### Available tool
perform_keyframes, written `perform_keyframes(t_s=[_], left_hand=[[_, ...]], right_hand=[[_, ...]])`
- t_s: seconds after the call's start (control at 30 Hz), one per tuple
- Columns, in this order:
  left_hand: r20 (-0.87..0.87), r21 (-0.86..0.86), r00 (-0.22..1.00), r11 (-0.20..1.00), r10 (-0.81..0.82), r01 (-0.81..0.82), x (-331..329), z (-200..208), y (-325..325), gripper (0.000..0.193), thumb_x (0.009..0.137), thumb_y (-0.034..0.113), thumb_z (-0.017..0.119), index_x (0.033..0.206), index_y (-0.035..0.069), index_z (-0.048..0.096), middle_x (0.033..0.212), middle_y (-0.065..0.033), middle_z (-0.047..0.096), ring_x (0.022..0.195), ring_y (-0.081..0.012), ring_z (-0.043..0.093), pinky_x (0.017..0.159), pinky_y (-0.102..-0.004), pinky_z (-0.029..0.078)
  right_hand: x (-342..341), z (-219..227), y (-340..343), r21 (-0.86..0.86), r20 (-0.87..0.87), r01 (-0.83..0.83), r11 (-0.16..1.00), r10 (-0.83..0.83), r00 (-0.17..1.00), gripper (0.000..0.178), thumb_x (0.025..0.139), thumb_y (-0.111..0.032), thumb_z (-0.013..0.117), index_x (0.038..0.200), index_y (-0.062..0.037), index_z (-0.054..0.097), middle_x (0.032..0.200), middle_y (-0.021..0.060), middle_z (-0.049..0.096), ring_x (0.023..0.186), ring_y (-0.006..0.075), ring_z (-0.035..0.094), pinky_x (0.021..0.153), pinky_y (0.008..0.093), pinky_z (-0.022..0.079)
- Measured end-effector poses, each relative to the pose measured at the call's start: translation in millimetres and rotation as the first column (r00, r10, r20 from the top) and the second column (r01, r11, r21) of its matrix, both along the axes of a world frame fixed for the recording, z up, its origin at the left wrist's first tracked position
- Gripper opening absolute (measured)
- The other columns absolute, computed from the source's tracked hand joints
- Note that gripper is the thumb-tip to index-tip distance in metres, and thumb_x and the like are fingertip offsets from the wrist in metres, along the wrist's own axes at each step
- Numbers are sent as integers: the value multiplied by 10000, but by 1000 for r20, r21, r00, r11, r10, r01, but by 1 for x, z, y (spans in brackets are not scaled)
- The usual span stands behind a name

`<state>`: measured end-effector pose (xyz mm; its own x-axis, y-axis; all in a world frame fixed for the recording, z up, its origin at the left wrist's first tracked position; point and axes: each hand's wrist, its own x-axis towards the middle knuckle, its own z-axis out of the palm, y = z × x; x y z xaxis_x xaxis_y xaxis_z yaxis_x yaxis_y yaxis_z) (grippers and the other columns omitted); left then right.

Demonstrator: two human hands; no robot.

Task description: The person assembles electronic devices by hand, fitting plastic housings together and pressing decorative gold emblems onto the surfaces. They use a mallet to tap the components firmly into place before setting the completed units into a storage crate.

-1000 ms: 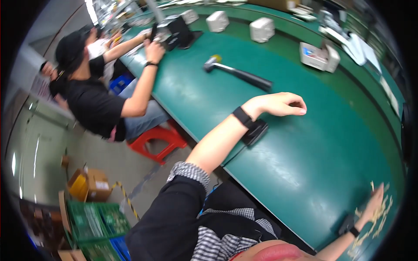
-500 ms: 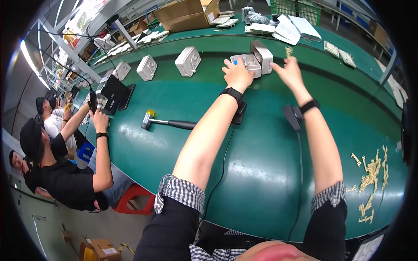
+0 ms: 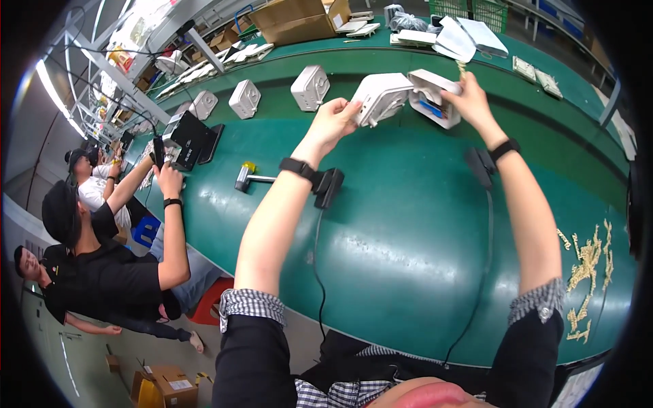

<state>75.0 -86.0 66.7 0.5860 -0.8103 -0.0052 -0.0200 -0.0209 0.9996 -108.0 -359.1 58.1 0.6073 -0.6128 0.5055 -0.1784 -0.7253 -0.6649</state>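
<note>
Near the far side of the green table I hold two halves of a white plastic housing. My left hand grips the left half by its near left edge, its detailed face turned to the right. My right hand has thumb and fingers on the right half, whose hollow side shows a blue part inside. The halves meet or nearly meet at their upper corners; I cannot tell if they are joined. A beige twisted strip sticks up by my right fingers. A mallet lies left of my left forearm, its handle partly hidden.
Several white housings stand in a row at the far left. Loose beige strips lie at the right. A black device and a co-worker are at the left. Cables trail from my black wristbands. A cardboard box stands behind.
Both housing halves have been lifted and tilted, opening toward me. My left hand has shifted left and now grips the left half's edge; my right hand has closed on the right half.
</note>
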Motion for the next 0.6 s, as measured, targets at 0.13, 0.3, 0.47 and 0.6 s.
perform_keyframes(t_s=[0.13, 0.3, 0.47, 0.6], left_hand=[[-193, -150, 981, 988, 13, -43, -74, 18, 77, 236, 933, 289, 645, 872, 76, 560, 793, 16, 557, 637, -52, 498, 569, -191, 414], [96, -96, 967, 969, 235, -226, -184, -10, 153, 306, 924, 295, 655, 772, 36, 599, 689, 17, 579, 621, -50, 514, 553, -218, 435], [371, 2, 925, 996, 81, -88, -263, -44, 159, 249, 888, 248, 681, 868, 1, 654, 785, -94, 685, 687, -159, 655, 609, -295, 508], [666, 64, 746, 998, -28, -21, -310, -30, 157, 173, 864, 183, 686, 859, 11, 671, 808, -138, 689, 711, -234, 694, 642, -331, 534]], right_hand=[[-110, 34, 76, 130, -3, -149, 980, 150, 989, 384, 846, -120, 720, 1067, -13, 424, 1085, 127, 620, 988, 169, 607, 829, 313, 507], [-207, -3, 173, 445, 237, -346, 826, 265, 935, 388, 852, 28, 664, 929, -84, 301, 1117, 109, 518, 1037, 152, 518, 886, 258, 457], [-229, -14, 237, 391, 248, -307, 868, 222, 943, 346, 861, 23, 648, 871, -76, 317, 1158, 123, 518, 1008, 135, 493, 868, 237, 434], [-239, -21, 245, 355, 166, -287, 890, 242, 956, 318, 872, -10, 641, 818, -65, 332, 1218, 144, 527, 1019, 128, 484, 878, 238, 414]])
